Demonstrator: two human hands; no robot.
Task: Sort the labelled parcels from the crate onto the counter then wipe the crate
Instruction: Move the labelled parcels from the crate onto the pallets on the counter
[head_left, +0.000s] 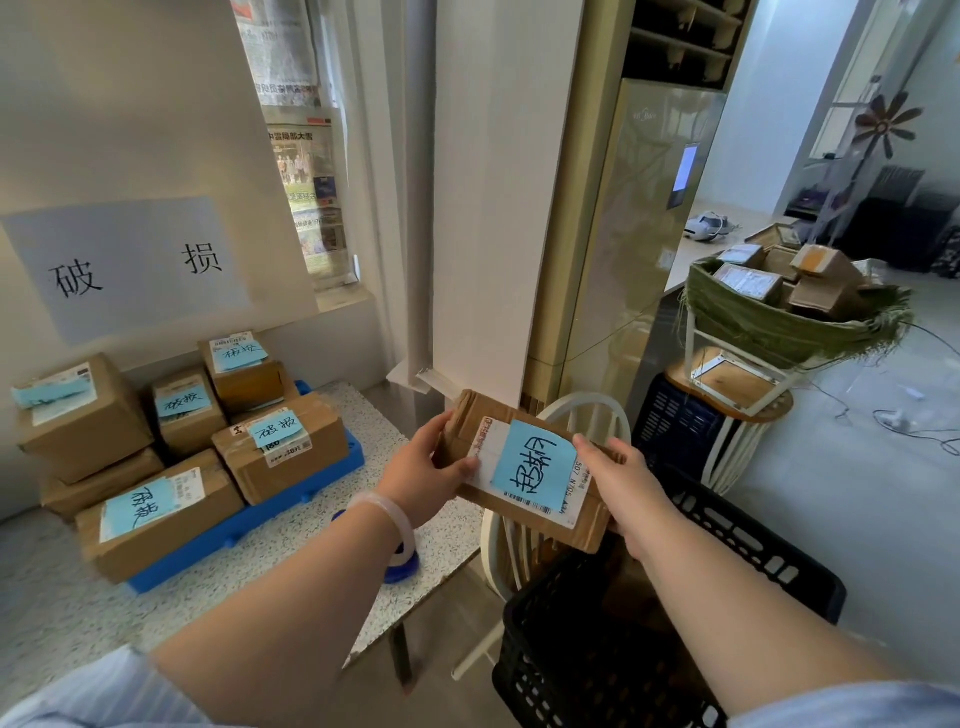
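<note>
Sorting is partway, wipe not started. One cardboard parcel (470, 415) is in the air, with the left hand (426, 467) gripping its left end and the right hand (618, 483) curled round its right edge, so both hands are full. Its blue note (534, 467) is turned sideways and I can't read it. It sits just past the right edge of the tabletop (78, 613), above the white chair (587, 410) and the black crate (753, 545). The crate's inside is dark and half hidden by the arms, so I can't tell if any parcels are left in it. About six noted parcels (280, 447) are already stacked on the blue tray (244, 530) under the wall sign (130, 265). The green basket (779, 332) well off to the right holds more boxes; whether they're in scope is unclear. No cloth is in view. For room, there's a bare speckled strip between the tray and the tabletop's right edge, and more in front of the tray. A blue round item (402, 569) sits near that corner, partly under the left wrist, so I'd keep clear of it. The white column and the tall unit (623, 260) stand behind. I judge the easiest path is left and down over the edge.
</note>
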